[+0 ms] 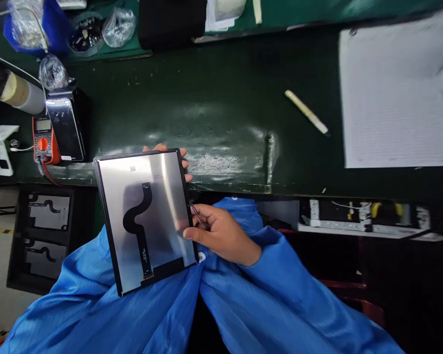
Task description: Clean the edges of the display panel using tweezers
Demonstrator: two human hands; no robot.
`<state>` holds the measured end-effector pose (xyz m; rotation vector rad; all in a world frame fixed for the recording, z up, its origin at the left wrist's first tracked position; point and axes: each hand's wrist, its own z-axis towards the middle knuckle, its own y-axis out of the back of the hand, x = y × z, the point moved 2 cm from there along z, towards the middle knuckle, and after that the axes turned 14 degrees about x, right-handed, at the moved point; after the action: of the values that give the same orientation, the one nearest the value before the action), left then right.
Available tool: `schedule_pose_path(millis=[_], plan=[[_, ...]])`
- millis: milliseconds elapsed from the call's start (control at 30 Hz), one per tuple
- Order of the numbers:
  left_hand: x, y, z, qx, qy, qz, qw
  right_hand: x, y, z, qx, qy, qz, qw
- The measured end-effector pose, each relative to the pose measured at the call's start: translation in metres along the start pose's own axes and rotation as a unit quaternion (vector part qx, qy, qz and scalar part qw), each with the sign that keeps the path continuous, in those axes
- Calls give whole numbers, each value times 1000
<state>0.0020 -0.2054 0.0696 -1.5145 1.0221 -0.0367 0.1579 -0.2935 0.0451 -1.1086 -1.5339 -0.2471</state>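
A flat display panel with a silvery back and black frame is held tilted above my lap, in front of the bench edge. A black S-curved flex cable runs down its back, and a small square code is printed near the top. My left hand supports the panel from behind; only fingertips show past its top and right edges, the palm hidden. My right hand grips the panel's right edge, thumb on the front side. Thin dark wires lie at its curled fingers.
The green bench carries an orange multimeter, a black device, a pale stick-like pen and a large paper sheet. Lower left, a black tray holds similar panels. A blue bin stands at the back left.
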Motion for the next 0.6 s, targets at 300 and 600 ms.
schedule_pose_path(millis=[300,600], plan=[[-69,10,-16,-254,-150,67,953,1,33,-20,-168,-9,22,985],[-72,-55,-59,-169,-74,94,978,12,55,-25,-280,25,45,959]])
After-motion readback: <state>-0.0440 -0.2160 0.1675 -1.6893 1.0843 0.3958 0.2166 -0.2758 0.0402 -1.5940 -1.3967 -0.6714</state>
